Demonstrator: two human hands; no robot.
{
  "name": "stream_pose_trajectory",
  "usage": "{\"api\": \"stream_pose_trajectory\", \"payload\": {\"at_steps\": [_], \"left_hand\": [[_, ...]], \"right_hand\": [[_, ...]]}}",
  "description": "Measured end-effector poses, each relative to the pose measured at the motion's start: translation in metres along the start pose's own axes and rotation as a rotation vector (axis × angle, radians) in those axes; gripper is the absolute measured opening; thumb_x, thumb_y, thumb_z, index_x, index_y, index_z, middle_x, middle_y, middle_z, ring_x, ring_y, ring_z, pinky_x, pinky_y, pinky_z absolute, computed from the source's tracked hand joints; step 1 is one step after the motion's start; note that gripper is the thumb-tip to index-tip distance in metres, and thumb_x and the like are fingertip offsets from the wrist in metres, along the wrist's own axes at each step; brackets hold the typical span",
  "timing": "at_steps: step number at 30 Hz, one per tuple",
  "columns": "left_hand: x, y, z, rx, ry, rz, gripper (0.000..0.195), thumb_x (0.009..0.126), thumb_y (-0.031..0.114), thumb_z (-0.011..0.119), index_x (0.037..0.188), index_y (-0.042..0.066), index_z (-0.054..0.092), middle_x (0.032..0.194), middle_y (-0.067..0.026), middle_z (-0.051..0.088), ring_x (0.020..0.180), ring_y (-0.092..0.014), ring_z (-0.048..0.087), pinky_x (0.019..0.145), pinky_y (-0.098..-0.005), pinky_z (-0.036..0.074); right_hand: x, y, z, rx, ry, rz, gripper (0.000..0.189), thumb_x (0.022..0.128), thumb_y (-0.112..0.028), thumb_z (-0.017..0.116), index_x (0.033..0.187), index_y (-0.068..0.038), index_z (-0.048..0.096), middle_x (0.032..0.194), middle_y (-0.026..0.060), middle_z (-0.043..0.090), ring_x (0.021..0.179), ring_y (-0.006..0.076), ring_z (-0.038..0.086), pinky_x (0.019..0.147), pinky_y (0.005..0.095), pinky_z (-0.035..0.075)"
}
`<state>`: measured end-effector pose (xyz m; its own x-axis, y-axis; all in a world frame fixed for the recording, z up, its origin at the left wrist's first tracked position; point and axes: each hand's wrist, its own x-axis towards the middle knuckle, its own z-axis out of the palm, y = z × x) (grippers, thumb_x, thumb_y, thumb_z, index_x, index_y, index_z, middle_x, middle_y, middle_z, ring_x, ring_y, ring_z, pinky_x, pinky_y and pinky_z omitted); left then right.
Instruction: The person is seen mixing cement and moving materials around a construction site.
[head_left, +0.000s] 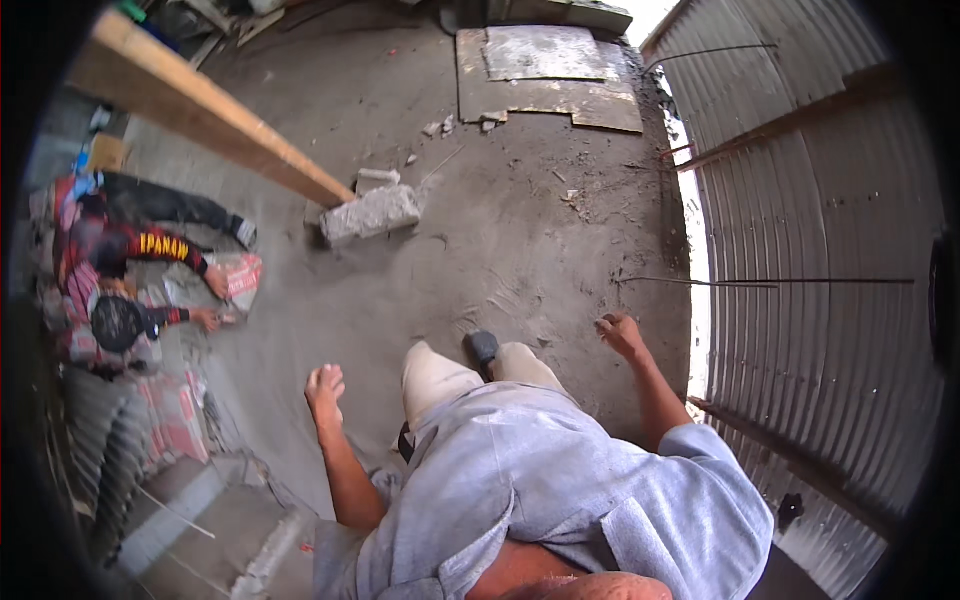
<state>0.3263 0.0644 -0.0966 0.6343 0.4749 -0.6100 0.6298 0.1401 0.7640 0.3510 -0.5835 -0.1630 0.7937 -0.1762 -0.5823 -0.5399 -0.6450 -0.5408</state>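
Observation:
My left hand (325, 388) hangs in the air at my left side, fingers loosely bent and a little apart, with nothing seen in it. On the other side my right hand (621, 334) is held out over the floor, its fingers curled inward. Whether anything small lies inside those fingers is hidden. Neither hand touches the grey concrete floor (480, 255) below. One dark shoe (481, 346) shows ahead of my light trousers (442, 379). Beyond it lies a rough concrete block (371, 216), beside the foot of a wooden post (247, 127).
At the left another person (120, 322) bends over red-and-white sacks (238, 279), both hands near one. Corrugated metal sheets (780, 225) wall the right side. Thin steel bars (697, 282) jut there at floor level. Weathered boards (547, 97) lie ahead, with rubble (442, 127) nearby.

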Motion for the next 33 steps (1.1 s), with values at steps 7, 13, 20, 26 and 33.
{"api": "stream_pose_trajectory", "payload": {"at_steps": [7,13,20,26,33], "left_hand": [[-0.084,0.295,0.260,-0.144,-0.837,0.618,0.012,0.091,0.013,0.057,0.093,0.001,0.056,0.079,-0.0120,0.063,0.089,-0.026,0.066,0.085,-0.0402,0.051],[-0.176,0.445,0.371,-0.348,-1.909,0.535,0.010,0.086,0.004,0.059,0.093,-0.001,0.054,0.080,-0.0094,0.058,0.084,-0.021,0.060,0.087,-0.0369,0.047],[-0.142,0.595,0.443,-0.275,-1.973,-0.008,0.015,0.078,0.008,0.060,0.070,0.003,0.048,0.063,-0.0014,0.049,0.059,-0.011,0.047,0.052,-0.0297,0.037],[-0.103,0.660,0.503,-0.103,-1.742,0.455,0.013,0.072,-0.002,0.055,0.067,0.001,0.043,0.058,-0.0045,0.042,0.055,-0.014,0.042,0.051,-0.0331,0.033],[-0.009,0.612,0.643,0.214,-0.760,1.764,0.022,0.077,0.014,0.064,0.091,-0.001,0.056,0.078,-0.0090,0.050,0.077,-0.025,0.056,0.070,-0.0391,0.046]], "right_hand": [[0.024,-0.078,-0.028,0.154,-0.137,-0.048,0.033,0.089,-0.028,0.060,0.093,0.003,0.068,0.082,0.0117,0.069,0.072,0.0182,0.065,0.068,0.0322,0.051],[0.112,-0.108,-0.091,0.334,-0.029,0.009,0.027,0.088,-0.025,0.062,0.089,0.002,0.068,0.078,0.0090,0.067,0.069,0.0147,0.062,0.066,0.0310,0.050],[0.174,-0.063,-0.154,0.087,0.008,0.287,0.030,0.084,-0.028,0.065,0.089,0.001,0.068,0.073,0.0110,0.067,0.063,0.0184,0.064,0.059,0.0327,0.051],[0.228,-0.044,-0.171,0.364,0.049,0.559,0.015,0.081,-0.019,0.064,0.076,-0.004,0.063,0.065,0.0084,0.062,0.051,0.0182,0.057,0.044,0.0335,0.045],[0.383,-0.057,-0.242,0.278,-0.116,0.374,0.017,0.080,-0.017,0.063,0.069,-0.005,0.058,0.060,0.0059,0.057,0.049,0.0165,0.053,0.042,0.0329,0.041]]}}
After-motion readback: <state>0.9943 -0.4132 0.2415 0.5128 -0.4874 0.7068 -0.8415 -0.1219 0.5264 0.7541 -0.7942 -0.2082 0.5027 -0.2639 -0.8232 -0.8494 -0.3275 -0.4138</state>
